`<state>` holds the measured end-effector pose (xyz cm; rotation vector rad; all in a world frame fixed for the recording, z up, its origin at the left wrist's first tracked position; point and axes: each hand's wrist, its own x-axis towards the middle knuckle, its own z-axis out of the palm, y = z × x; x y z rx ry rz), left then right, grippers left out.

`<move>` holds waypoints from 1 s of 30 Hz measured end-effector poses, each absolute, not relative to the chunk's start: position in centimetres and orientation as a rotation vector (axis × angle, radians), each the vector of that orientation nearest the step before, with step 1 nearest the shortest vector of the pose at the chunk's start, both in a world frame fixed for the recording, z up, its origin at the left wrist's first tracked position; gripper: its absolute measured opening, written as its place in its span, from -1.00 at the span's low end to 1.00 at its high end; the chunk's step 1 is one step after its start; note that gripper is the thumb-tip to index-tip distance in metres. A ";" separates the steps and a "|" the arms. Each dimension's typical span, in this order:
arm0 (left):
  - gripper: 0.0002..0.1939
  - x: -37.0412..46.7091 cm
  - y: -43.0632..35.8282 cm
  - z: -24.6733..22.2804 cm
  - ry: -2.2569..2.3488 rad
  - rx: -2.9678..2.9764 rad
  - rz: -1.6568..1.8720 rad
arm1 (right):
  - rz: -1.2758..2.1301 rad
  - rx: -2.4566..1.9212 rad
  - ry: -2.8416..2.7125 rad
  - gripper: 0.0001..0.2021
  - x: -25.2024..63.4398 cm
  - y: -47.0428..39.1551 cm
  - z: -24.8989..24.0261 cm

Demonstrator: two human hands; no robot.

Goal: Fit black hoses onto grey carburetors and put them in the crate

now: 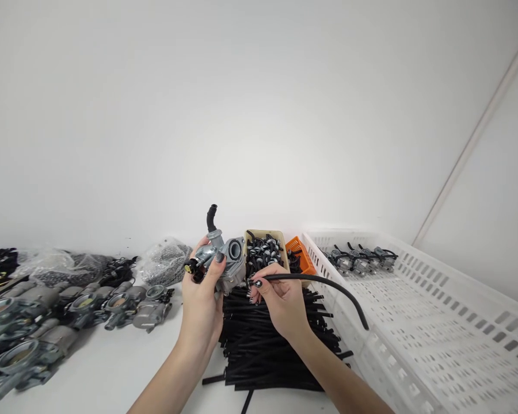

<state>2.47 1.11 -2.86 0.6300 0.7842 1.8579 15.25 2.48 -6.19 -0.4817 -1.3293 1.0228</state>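
My left hand (202,299) is wrapped round a grey metal carburetor (232,270), thumb across its near side. A short black rubber boot (211,218) sticks up from the carburetor's top. Between the thumb and fingers of my right hand (280,296) is one end of a black rubber hose (323,280); its free length curves away to the right and droops. The pinched end is close beside the carburetor's lower right side; whether they touch I cannot tell. Under both hands lies a thick pile of cut black hoses (276,351).
Several carburetors (84,307) stand on the white table (125,368) at left, before plastic bags of parts (164,261). A cream bin (280,236) of small black-and-metal parts and an orange basket (304,256) sit behind the hoses. The white crate (431,310) at right holds several carburetors (362,259).
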 end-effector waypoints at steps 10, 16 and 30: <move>-0.18 2.8 1.5 -3.3 0.719 0.674 1.858 | 0.944 -0.565 -1.325 -0.75 15.1 2.6 -6.6; -0.20 3.3 1.1 -3.1 0.790 0.682 1.908 | 0.976 -0.603 -1.337 -0.67 14.7 2.6 -6.9; -0.26 3.0 1.2 -3.3 0.813 0.770 1.953 | 1.019 -0.551 -1.341 -0.63 14.2 2.3 -7.0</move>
